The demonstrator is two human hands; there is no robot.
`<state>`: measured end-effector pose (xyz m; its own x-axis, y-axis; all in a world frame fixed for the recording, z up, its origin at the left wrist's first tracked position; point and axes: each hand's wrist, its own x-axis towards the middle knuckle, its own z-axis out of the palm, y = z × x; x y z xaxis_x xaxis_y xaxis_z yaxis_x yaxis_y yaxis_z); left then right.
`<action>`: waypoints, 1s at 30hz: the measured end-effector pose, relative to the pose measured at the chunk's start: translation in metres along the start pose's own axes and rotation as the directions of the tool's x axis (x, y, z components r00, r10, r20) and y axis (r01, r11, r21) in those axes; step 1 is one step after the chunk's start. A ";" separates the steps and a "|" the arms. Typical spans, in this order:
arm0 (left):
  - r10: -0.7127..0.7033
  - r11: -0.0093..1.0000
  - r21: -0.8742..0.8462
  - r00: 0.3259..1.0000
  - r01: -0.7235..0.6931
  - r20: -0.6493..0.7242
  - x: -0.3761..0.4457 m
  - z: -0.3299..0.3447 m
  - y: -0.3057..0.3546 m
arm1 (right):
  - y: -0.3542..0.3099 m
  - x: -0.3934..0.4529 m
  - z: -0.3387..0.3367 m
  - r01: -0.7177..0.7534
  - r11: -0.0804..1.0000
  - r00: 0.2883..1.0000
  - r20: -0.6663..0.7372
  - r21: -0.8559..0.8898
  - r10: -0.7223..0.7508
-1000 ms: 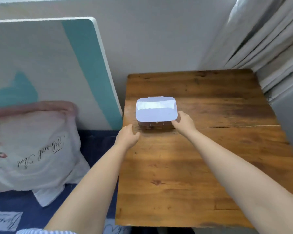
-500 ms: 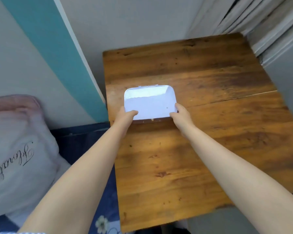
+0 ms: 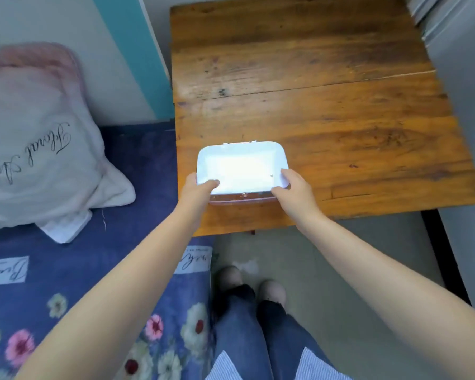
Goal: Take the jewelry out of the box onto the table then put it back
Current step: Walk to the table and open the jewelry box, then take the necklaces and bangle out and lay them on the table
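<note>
A closed jewelry box (image 3: 242, 165) with a glossy white lid, a pinkish base and a small front clasp sits near the front left of the wooden table (image 3: 340, 119). My left hand (image 3: 196, 192) grips its front left corner, thumb on the lid. My right hand (image 3: 292, 192) grips the front right corner, with fingers on the lid edge. No jewelry shows; the lid hides the inside.
A bed with a blue floral sheet (image 3: 93, 283) and a white pillow (image 3: 39, 138) lies left of the table. A white and teal board (image 3: 126, 50) leans on the wall. My legs and shoes (image 3: 247, 283) stand on the floor before the table. A grey surface (image 3: 466, 78) borders the right.
Both hands closed on the box's front corners and drew it from the table's middle toward the front left edge. The view tilted down, so my legs now show.
</note>
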<state>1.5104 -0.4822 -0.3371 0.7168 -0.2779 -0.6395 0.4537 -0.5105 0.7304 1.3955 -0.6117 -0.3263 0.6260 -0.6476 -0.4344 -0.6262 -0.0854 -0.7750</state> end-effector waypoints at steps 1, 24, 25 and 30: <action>0.025 1.000 -0.010 0.998 -0.025 -0.055 -0.006 -0.003 0.001 | -0.001 -0.005 -0.003 0.005 1.000 0.999 -0.034 0.019 -0.004; 0.342 0.290 0.921 0.927 -0.259 0.153 0.026 -0.017 -0.027 | -0.003 0.035 0.053 0.586 0.440 0.797 0.580 -0.680 -0.166; 0.331 0.226 0.939 0.927 -0.259 0.176 0.029 -0.015 -0.024 | -0.005 0.037 0.059 0.580 0.428 0.801 0.580 -0.693 -0.147; 0.381 -0.027 0.923 0.849 -0.384 0.365 0.029 -0.014 -0.009 | 0.002 0.044 0.074 0.512 0.446 0.845 0.524 -0.734 -0.107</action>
<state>1.5342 -0.4740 -0.3588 0.5885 -0.7278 -0.3522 -0.7765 -0.6301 0.0047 1.4566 -0.5844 -0.3808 0.8396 -0.1417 -0.5244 -0.3005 -0.9253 -0.2312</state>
